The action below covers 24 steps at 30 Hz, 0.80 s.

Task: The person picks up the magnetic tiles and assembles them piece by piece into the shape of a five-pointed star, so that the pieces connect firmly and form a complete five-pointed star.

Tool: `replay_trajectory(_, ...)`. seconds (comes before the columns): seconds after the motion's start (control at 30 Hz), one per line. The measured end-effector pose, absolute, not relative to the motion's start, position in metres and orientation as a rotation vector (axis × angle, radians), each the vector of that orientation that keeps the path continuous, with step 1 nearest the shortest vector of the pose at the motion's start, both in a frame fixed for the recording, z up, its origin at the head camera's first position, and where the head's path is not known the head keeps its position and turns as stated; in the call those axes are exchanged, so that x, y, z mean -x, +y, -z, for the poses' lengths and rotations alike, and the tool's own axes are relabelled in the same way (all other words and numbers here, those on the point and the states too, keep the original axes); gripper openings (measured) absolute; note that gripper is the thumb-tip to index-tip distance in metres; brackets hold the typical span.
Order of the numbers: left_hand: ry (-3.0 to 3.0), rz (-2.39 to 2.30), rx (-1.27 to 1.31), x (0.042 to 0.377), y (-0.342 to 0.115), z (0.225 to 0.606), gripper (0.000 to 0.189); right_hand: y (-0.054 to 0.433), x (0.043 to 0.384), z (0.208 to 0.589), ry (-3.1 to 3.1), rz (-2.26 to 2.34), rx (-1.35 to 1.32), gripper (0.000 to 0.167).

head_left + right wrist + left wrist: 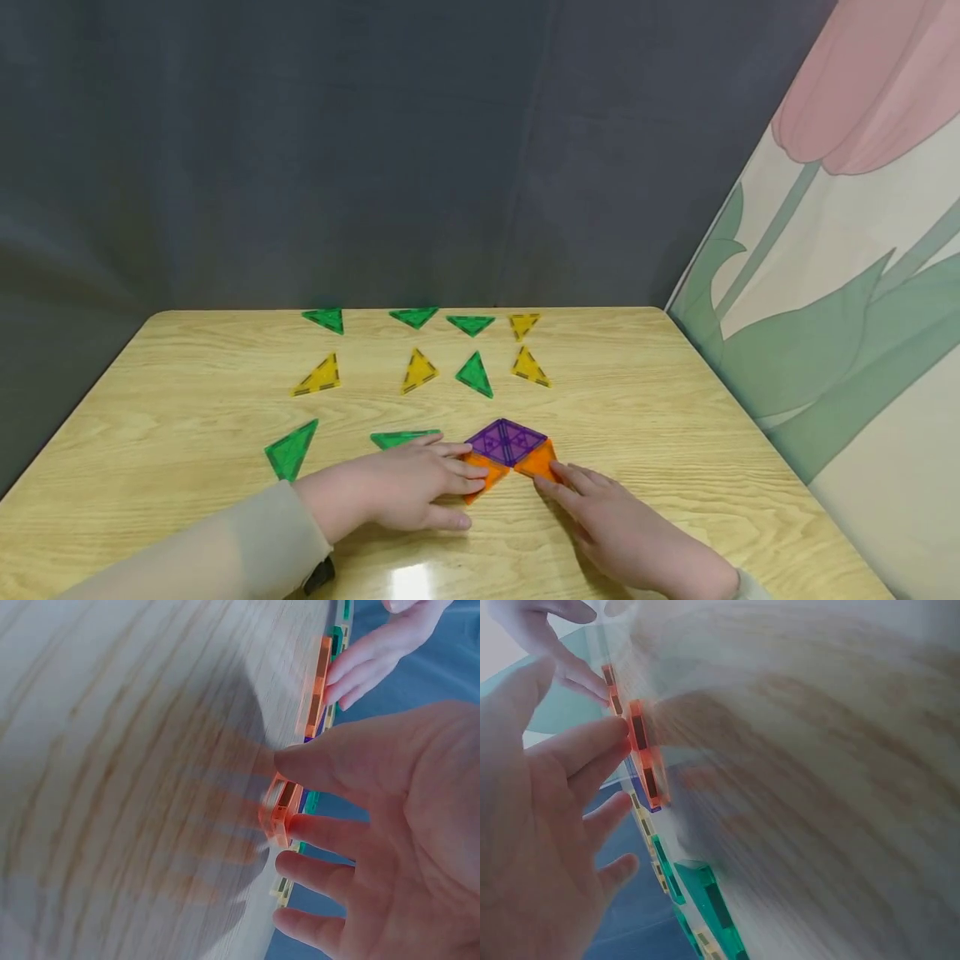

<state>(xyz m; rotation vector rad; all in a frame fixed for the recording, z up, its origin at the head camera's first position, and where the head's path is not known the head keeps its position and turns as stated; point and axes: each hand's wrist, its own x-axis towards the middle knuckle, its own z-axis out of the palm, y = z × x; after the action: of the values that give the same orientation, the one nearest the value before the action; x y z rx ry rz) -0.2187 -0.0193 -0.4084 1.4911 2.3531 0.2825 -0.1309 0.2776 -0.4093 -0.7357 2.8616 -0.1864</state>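
Two purple triangle magnetic tiles (523, 442) lie flat side by side. An orange triangle tile (493, 477) sits along their lower left edge, and another orange triangle tile (536, 461) along their lower right edge. My left hand (405, 483) rests straight fingers on the left orange tile, with its thumb apart from it. At the right orange tile, my right hand (615, 525) pinches the outer corner between thumb and index finger; its other fingers spread loosely in the right wrist view. Part of a green triangle tile (401, 438) is hidden behind my left hand.
Beyond the hands, green triangle tiles (475, 375) and yellow triangle tiles (531, 367) lie spread in loose rows on the wooden table (675, 433). Another green tile (292, 450) lies near the left forearm. A dark curtain (375, 167) hangs behind the table; a flower-patterned panel (847, 292) stands right.
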Motion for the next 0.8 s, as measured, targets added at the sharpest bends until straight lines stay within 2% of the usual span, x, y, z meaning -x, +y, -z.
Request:
replay_trajectory(0.13,2.418,-0.299,-1.472,0.209,-0.028,0.402,0.064,0.275,0.134,0.409,2.841,0.191,0.738,0.054)
replay_trajectory(0.27,2.569,-0.318,-1.358,0.190,-0.057,0.379,0.058,0.277,0.135,0.408,2.815,0.220,0.717,0.052)
replay_trajectory(0.47,2.838,-0.236,-0.889,0.148,-0.130,0.350,0.047,0.285,0.137,0.408,2.845,0.248,0.692,0.053)
replay_trajectory(0.63,2.775,-0.284,-0.571,0.113,-0.160,0.370,0.060,0.290,0.137,0.409,2.852,0.233,0.683,0.057)
replay_trajectory(0.8,2.706,-0.343,-0.571,0.082,-0.168,0.401,0.079,0.285,0.142,0.415,2.824,0.228,0.799,0.058)
